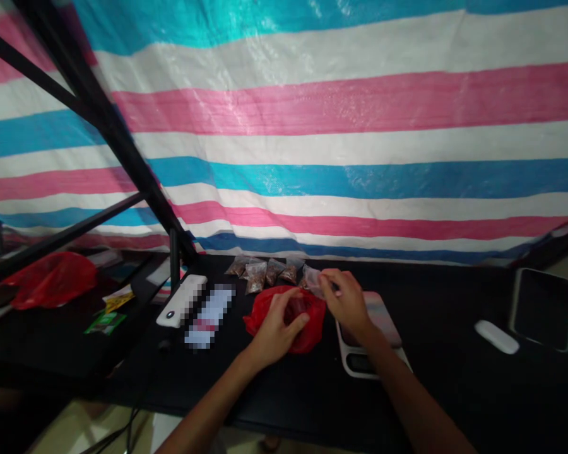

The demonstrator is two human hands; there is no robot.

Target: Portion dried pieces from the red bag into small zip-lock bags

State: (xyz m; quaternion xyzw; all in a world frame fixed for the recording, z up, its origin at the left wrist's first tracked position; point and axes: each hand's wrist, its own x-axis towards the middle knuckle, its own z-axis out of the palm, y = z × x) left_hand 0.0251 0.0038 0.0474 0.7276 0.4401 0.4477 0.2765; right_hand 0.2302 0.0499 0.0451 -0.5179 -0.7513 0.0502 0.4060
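Observation:
My left hand [278,331] grips the crumpled red plastic bag [307,328], its fingers pressed into the bag's gathered top. My right hand [346,304] pinches a small transparent plastic packet [313,282] just above the bag. Several small transparent packets of brown granular stuff [263,272] lie in a row behind my hands. Under my right wrist sits a white digital scale [355,359], with a pinkish top [381,315] partly hidden by my hand.
A white power bank [181,301] and a pixelated flat item [209,315] lie left on the black table [454,391]. To the right are a white oblong object [496,336] and a dark tablet [542,309]. Black metal struts [108,132] cross a striped tarpaulin [360,151].

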